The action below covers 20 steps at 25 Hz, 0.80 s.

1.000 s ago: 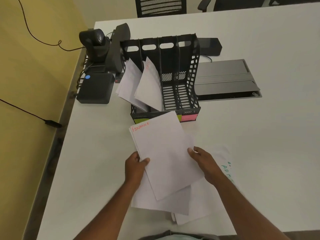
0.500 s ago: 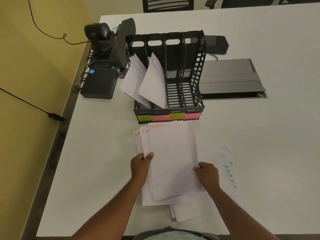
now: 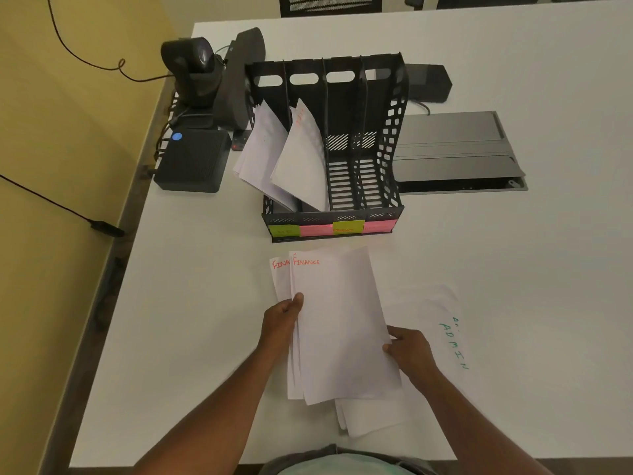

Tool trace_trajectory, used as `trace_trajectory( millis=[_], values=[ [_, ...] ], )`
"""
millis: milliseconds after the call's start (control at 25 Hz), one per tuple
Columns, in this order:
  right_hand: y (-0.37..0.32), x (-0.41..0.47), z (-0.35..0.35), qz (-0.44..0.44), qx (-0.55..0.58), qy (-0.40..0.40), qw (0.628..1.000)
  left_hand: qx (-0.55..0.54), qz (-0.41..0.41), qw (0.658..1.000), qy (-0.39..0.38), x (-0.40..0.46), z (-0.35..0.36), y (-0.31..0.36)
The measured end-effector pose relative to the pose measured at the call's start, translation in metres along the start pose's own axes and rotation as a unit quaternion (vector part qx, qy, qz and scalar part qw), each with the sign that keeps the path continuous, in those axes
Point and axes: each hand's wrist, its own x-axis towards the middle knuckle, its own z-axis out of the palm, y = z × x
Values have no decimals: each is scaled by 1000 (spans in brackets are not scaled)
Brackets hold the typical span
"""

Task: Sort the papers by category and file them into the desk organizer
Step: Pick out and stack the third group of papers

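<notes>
A small stack of sheets headed FINANCE [image 3: 339, 323] was held just above the middle of the frame's lower half, in front of the desk organizer [image 3: 329, 145]. The left hand [image 3: 281, 320] was closed on the stack's left edge, thumb laid over the top sheet; the right hand [image 3: 409, 349] was curled against the right edge lower down, its fingers pinching the paper. The sheets were not squared: a second FINANCE heading showed to the left of the top one.

From here a misfile was judged the main risk. The coloured labels [image 3: 330, 228] along the organizer's front lip were too small to be read with certainty, and the two left compartments were already filled with leaning papers [image 3: 284, 156] that fanned out towards the left. A fanned stack could be caught on a divider, or a loose lower sheet could be dropped short of the slot. It was also judged possible that the ADMIN sheet [image 3: 442, 323], lying flat to the right, partly beneath the stack and right hand, would be dragged along with the lifted stack. More sheets [image 3: 363, 419] lay underneath at bottom centre.

The surface was a plain white table [image 3: 513, 269]. In the upper left a camera [image 3: 193, 68] and a black box [image 3: 193, 161] were seen at the table's edge, a grey panel [image 3: 455, 149] at the right of the organizer, a yellow wall with cables [image 3: 68, 53] at the left, and chair backs along the top.
</notes>
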Motion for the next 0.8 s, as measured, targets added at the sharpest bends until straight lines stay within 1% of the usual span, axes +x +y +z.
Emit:
trace_trajectory(
  millis=[80,200,280,400,480,560,600,720,800],
  values=[
    [-6,1,1,-7,-2,-3,1000,21,18,1000,3,-1,2,0],
    [-9,3,2,-38,4,19,999,28,17,999,24,-2,2,2],
    [-13,5,2,-65,48,35,996,20,16,999,19,-2,0,2],
    [-26,13,-2,-91,107,32,990,3,9,1000,12,-4,-2,0],
    [-28,20,-5,-102,86,41,990,0,7,1000,18,-4,-2,0],
    [-21,26,-9,-99,46,62,992,9,16,1000,24,-3,-5,1],
    [-16,27,-11,-95,43,68,992,11,17,1000,20,-2,-7,1],
    [-1,23,-12,-83,110,47,989,10,23,1000,11,1,-11,1],
    [3,20,-9,-78,156,21,984,-15,24,1000,-6,0,-10,-1]
  ],
)
